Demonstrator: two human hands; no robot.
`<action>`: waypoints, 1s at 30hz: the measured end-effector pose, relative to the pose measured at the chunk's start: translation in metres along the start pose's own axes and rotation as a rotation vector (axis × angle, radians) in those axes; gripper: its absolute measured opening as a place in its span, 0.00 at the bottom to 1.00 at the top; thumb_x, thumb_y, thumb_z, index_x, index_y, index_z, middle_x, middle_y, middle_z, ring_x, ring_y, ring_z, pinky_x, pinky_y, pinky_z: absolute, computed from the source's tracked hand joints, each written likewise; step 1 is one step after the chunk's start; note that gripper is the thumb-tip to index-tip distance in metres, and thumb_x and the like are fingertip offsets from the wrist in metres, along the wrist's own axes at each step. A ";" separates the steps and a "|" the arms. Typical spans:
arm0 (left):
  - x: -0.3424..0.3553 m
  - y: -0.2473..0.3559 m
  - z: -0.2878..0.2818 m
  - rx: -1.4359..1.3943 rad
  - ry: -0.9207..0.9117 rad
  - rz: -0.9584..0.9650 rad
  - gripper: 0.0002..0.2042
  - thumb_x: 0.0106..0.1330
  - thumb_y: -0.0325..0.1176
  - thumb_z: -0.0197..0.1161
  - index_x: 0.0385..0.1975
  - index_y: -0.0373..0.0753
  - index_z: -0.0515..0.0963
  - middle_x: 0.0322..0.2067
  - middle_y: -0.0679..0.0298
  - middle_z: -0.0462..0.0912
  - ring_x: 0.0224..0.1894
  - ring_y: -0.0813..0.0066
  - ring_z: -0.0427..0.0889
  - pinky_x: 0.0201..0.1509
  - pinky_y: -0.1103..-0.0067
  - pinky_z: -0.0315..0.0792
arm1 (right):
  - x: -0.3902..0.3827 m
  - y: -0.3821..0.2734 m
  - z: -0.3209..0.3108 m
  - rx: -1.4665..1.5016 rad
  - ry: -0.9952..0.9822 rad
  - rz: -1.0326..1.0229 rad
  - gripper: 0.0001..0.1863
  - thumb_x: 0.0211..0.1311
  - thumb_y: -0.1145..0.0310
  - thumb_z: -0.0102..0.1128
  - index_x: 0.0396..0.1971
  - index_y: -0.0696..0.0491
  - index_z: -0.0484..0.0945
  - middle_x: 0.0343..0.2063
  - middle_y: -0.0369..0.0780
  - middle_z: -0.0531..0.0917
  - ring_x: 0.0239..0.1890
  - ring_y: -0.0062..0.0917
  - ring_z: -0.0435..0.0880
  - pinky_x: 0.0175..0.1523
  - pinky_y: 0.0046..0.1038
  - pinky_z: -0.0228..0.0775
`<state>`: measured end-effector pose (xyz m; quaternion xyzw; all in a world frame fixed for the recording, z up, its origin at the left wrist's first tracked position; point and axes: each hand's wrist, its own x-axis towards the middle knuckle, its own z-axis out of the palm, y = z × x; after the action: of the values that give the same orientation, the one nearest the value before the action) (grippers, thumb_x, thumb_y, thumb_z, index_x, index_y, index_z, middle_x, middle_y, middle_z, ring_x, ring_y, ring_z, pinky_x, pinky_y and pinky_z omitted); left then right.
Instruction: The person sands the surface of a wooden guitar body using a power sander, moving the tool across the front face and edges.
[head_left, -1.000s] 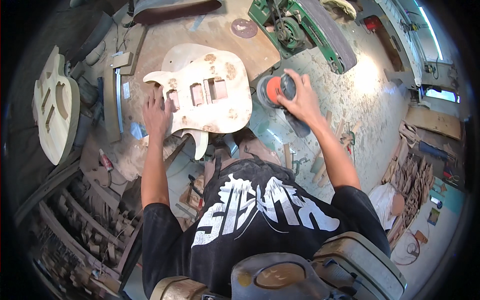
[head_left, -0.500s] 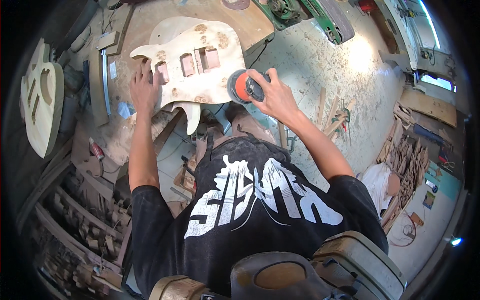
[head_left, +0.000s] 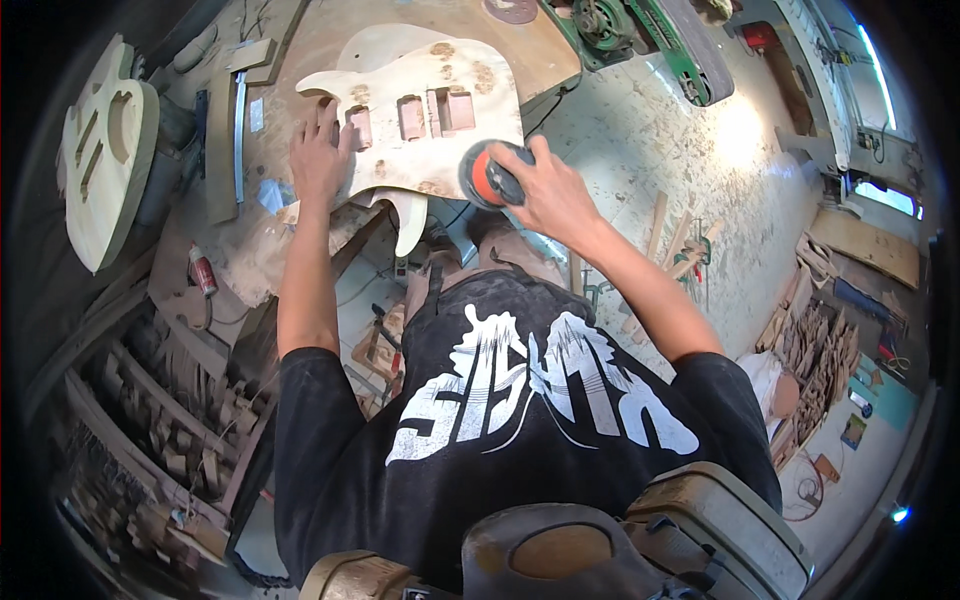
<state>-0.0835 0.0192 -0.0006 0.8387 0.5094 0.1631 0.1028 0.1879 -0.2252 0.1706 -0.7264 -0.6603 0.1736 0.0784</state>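
Note:
A pale wooden guitar body (head_left: 390, 150) with brown patches and several routed cavities lies on the workbench, its lower part overhanging the front edge. My left hand (head_left: 320, 155) holds it at the left end, near the horn, with the thumb on the top face. My right hand (head_left: 550, 195) is wrapped round an orange and black orbital sander (head_left: 487, 180). The sander's round pad is at the lower right edge of the guitar body; its contact face is hidden. Another pale body-shaped piece (head_left: 410, 222) shows partly from underneath.
A second guitar body (head_left: 105, 165) stands at the far left. Behind the brown workbench (head_left: 530, 60) is a green belt sander (head_left: 655, 40). Left lie wood strips and a red bottle (head_left: 202, 270). Wood offcuts (head_left: 180, 420) fill the lower left; clamps (head_left: 700, 250) are on the right.
The view has shifted, so the bench and guitar body appear further right. Relative to the guitar body, the sander has moved left along its lower edge. My left hand keeps its place on the body.

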 end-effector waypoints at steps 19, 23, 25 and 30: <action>-0.004 0.000 0.005 -0.093 0.091 -0.025 0.27 0.76 0.52 0.56 0.72 0.52 0.72 0.72 0.49 0.71 0.73 0.43 0.68 0.78 0.57 0.59 | 0.044 -0.034 -0.004 -0.135 -0.082 -0.202 0.45 0.49 0.74 0.73 0.69 0.32 0.67 0.48 0.49 0.73 0.42 0.51 0.86 0.41 0.48 0.84; -0.006 -0.001 0.003 -0.117 0.246 -0.040 0.25 0.77 0.46 0.54 0.70 0.44 0.72 0.72 0.47 0.70 0.72 0.45 0.68 0.77 0.56 0.60 | 0.065 -0.064 0.008 -0.095 -0.056 -0.317 0.42 0.51 0.78 0.67 0.67 0.35 0.67 0.48 0.50 0.73 0.41 0.52 0.85 0.39 0.50 0.84; -0.013 -0.007 -0.001 -0.129 0.291 -0.048 0.25 0.77 0.45 0.54 0.70 0.43 0.72 0.72 0.47 0.70 0.72 0.45 0.68 0.77 0.56 0.60 | 0.076 -0.080 0.012 -0.090 -0.057 -0.353 0.42 0.51 0.79 0.65 0.68 0.36 0.68 0.48 0.51 0.73 0.40 0.53 0.85 0.40 0.50 0.84; -0.055 -0.033 -0.016 0.037 0.221 -0.095 0.23 0.79 0.46 0.52 0.69 0.44 0.75 0.72 0.50 0.71 0.71 0.46 0.69 0.76 0.60 0.62 | 0.084 -0.069 0.007 -0.104 -0.077 -0.376 0.42 0.51 0.77 0.67 0.68 0.35 0.69 0.47 0.51 0.73 0.43 0.54 0.85 0.42 0.49 0.84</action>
<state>-0.1400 -0.0146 -0.0067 0.7924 0.5595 0.2402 0.0379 0.1272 -0.1355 0.1756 -0.5860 -0.7951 0.1494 0.0465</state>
